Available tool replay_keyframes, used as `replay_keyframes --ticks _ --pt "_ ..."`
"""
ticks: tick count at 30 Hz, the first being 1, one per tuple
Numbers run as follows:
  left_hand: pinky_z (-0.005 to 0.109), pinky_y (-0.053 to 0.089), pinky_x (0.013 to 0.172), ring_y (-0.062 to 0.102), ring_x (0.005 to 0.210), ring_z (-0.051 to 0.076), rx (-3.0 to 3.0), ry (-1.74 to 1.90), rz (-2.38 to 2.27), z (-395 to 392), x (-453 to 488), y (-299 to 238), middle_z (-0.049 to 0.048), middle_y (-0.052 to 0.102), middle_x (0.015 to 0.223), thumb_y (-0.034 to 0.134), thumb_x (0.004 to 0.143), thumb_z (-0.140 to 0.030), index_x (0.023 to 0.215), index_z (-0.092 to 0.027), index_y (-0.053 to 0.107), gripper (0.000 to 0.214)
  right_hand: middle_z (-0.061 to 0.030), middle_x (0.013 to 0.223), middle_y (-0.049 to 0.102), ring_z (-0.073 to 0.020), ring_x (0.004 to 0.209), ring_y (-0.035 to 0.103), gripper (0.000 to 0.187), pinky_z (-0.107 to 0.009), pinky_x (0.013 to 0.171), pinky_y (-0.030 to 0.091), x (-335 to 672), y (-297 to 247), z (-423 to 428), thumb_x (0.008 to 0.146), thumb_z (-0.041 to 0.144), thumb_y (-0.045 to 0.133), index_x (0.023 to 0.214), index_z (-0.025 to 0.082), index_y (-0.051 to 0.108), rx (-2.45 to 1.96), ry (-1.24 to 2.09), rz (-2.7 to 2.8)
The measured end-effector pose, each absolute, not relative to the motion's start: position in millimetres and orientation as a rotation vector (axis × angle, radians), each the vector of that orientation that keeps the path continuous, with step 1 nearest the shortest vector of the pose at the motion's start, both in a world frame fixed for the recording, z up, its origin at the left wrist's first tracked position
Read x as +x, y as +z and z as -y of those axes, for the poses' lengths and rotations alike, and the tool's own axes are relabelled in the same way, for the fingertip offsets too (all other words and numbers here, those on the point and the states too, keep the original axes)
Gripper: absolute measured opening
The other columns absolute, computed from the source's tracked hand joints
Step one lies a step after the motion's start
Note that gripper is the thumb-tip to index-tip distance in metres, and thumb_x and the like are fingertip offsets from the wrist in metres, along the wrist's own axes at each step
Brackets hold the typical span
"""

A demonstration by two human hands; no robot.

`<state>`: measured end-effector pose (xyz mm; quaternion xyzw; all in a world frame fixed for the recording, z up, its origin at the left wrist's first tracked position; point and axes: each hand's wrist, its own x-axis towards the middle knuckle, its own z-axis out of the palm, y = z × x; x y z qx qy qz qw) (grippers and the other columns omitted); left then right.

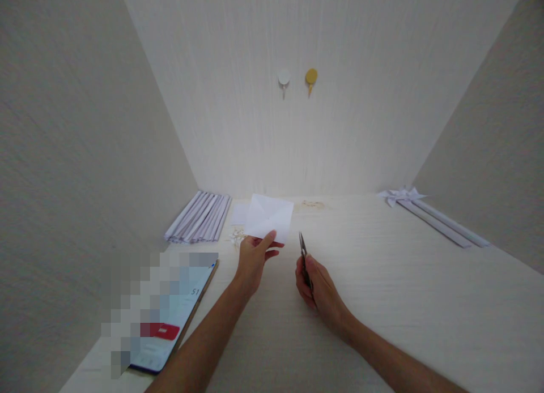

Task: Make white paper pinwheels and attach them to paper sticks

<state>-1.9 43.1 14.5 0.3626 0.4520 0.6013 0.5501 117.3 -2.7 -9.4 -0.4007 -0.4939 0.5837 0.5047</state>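
A square of white paper (270,216) with faint crease lines is raised above the table, its lower edge pinched between the thumb and fingers of my left hand (254,261). To the right of it, my right hand (317,285) is closed around a pair of small scissors (303,247). Their pointed blades face away from me and look nearly closed, apart from the paper. Part of the scissors' handle is hidden by my fingers. Behind the held sheet, another white paper piece (238,214) lies on the table.
Several rolled paper sticks (199,218) lie at the back left. A phone (182,308) with a lit screen is at the left. White scraps (236,235) sit near my left hand. A paper flower shape (402,196) and two paper sticks (442,223) lie along the right wall.
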Motion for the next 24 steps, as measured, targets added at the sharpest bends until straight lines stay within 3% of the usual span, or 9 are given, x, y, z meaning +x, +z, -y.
replay_keyframes --ticks 16,24 --pt "0.02 0.046 0.05 0.063 0.066 0.017 0.837 1.398 -0.963 -16.6 7.7 1.7 0.0087 0.065 0.07 0.06 0.064 -0.034 0.072 -0.008 0.058 0.027 0.0083 0.036 0.028 -0.0042 0.032 0.021 0.041 -0.018 0.031 0.016 123.1 -13.8 23.6 0.08 0.05 0.029 0.056 0.019 0.038 -1.002 1.459 1.328" --pt "0.021 0.046 0.049 0.063 0.064 0.018 0.822 1.389 -0.97 -14.9 4.1 -0.8 0.0089 0.065 0.069 0.062 0.062 -0.036 0.073 -0.008 0.058 0.03 0.008 0.037 0.029 -0.0045 0.032 0.021 0.042 -0.019 0.031 0.015 122.7 -12.5 26.2 0.078 0.053 0.031 0.055 0.019 0.038 -1.068 1.475 1.32"
